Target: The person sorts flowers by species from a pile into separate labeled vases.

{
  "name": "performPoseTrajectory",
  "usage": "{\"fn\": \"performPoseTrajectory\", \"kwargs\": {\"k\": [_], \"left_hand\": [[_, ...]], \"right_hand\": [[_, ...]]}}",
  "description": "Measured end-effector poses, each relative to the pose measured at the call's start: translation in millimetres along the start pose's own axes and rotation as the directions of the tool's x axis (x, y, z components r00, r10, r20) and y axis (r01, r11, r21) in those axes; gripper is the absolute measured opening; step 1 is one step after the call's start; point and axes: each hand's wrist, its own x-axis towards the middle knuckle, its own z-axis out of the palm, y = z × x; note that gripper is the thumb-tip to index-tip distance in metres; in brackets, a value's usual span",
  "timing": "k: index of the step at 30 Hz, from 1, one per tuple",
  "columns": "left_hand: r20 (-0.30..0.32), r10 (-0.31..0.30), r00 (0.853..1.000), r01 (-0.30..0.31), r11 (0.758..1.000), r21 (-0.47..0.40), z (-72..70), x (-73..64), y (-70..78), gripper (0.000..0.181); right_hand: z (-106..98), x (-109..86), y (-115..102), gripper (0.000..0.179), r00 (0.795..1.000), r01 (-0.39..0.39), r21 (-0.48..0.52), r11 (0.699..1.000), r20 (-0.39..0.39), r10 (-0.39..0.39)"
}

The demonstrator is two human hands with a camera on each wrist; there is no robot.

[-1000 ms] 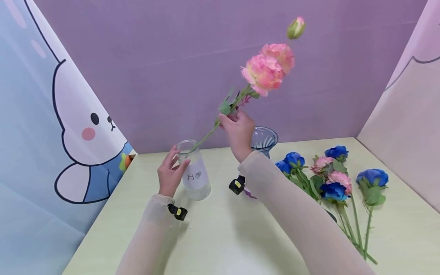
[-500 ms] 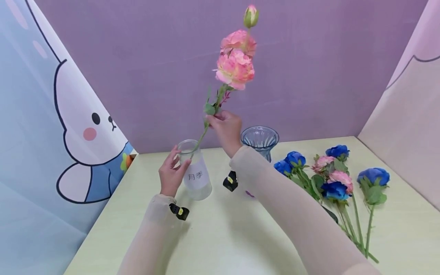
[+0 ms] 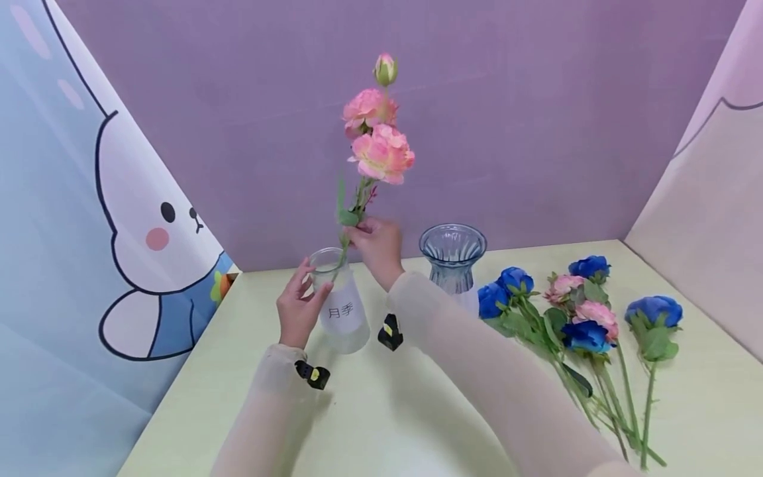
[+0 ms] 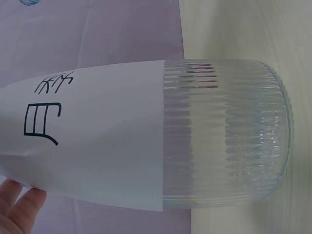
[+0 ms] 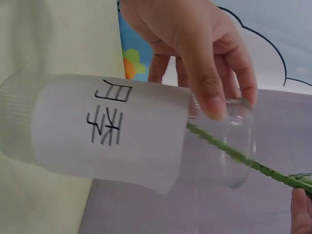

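A clear ribbed glass jar [image 3: 349,341] with a white paper label bearing two written characters stands on the table. My left hand [image 3: 298,311] holds it near the neck, thumb in front and fingers round the far side. My right hand [image 3: 379,248] pinches the green stem of a pink artificial flower [image 3: 383,156] with two blooms and a bud. The flower stands nearly upright above the jar, and its lower stem [image 5: 229,150] passes through the mouth into the jar in the right wrist view. The ribbed jar base [image 4: 239,136] fills much of the left wrist view.
Right of the jar stands a blue glass vase [image 3: 453,265] with a flared rim, partly behind my right sleeve. Several blue flowers [image 3: 654,310] and pink flowers [image 3: 596,315] lie at the table's right. A purple cloth wall [image 3: 268,165] rises behind the table.
My right hand has moved left and then down with the pink flower, which has swung from slanting right to nearly upright. The stem reaches deeper into the jar. The left hand keeps its hold.
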Motion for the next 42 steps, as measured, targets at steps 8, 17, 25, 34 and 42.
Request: {"fn": "performPoseTrajectory", "kwargs": {"k": [8,17,25,34,42], "left_hand": [[-0.002,0.033,0.999,-0.032,0.999,0.02,-3.9,-1.5,0.9,0.036],[-0.003,0.016,1.0,-0.016,1.0,0.015,-3.8,-4.8,1.7,0.035],[-0.002,0.027,1.0,-0.027,0.999,0.018,-3.1,-2.3,4.2,0.035],[0.01,0.006,1.0,-0.007,1.0,0.03,-1.2,0.5,1.2,0.033],[0.01,0.046,0.999,-0.046,0.997,0.059,0.1,-1.6,2.3,0.034]], "right_hand": [[12,-9.2,11,0.013,0.998,0.007,-0.093,0.996,0.056,-0.002],[16,-14.0,20,0.014,0.992,-0.07,-0.106,0.992,0.095,0.081],[16,-16.2,16,0.012,0.992,-0.024,-0.193,0.981,0.12,0.047],[13,-7.4,6,0.012,0.967,0.02,-0.319,0.947,0.246,0.063],[8,-8.3,11,0.02,0.969,-0.081,-0.258,0.963,0.204,0.137]]}}
